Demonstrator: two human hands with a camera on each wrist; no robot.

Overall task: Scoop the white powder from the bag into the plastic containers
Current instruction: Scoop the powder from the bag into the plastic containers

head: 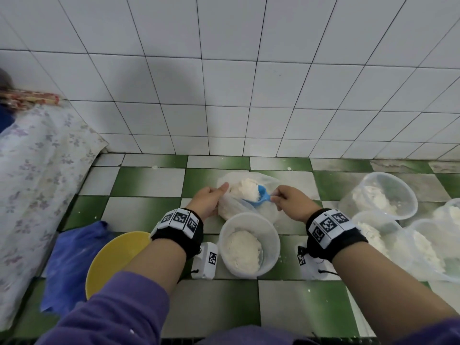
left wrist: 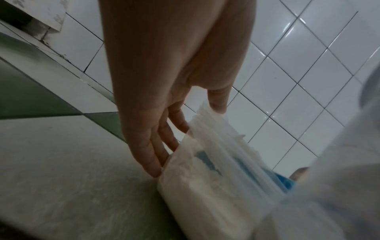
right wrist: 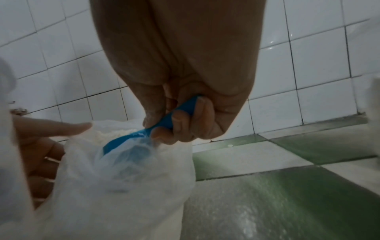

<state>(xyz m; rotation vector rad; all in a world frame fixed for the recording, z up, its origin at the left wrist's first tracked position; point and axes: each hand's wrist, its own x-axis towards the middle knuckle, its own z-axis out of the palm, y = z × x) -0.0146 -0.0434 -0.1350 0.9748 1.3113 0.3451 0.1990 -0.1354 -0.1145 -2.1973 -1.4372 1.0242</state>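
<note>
A clear plastic bag (head: 232,210) of white powder stands on the checkered floor, just beyond a round plastic container (head: 272,245) that is partly filled with powder. My left hand (head: 206,200) holds the bag's left edge, thumb over the rim and fingers (left wrist: 148,155) along the outside. My right hand (head: 290,201) grips the handle of a blue scoop (head: 263,195). The scoop's bowl sits inside the bag's mouth, heaped with powder. In the right wrist view the scoop (right wrist: 166,120) shows through the bag (right wrist: 123,186), with my left hand (right wrist: 41,138) on its far side.
Several more clear containers (head: 380,195) holding powder stand at the right. A yellow bowl (head: 117,255) and a blue plastic bag (head: 69,257) lie at the left, beside a flowered cloth (head: 37,183). A white tiled wall (head: 224,95) rises behind the bag.
</note>
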